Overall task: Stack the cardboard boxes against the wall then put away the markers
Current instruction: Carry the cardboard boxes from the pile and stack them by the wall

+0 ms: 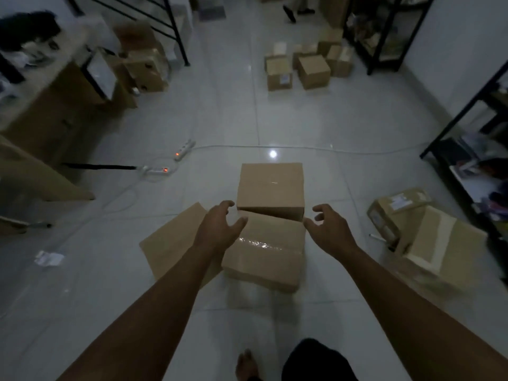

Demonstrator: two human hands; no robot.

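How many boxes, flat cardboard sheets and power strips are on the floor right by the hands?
Closed boxes between the hands: 2, far box, near taped box
Flat cardboard sheet: 1
Power strips: 2
Total: 5

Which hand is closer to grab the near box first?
Left, probably. The left hand already hovers over the taped box at its corner, while the right hand hangs just off its right edge. Both are open.

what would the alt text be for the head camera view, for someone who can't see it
A person's left hand and right hand reach, open and empty, toward two closed cardboard boxes set close together on a pale tiled floor. More boxes, a flat cardboard sheet, power strips and black shelving surround them in a dim room.
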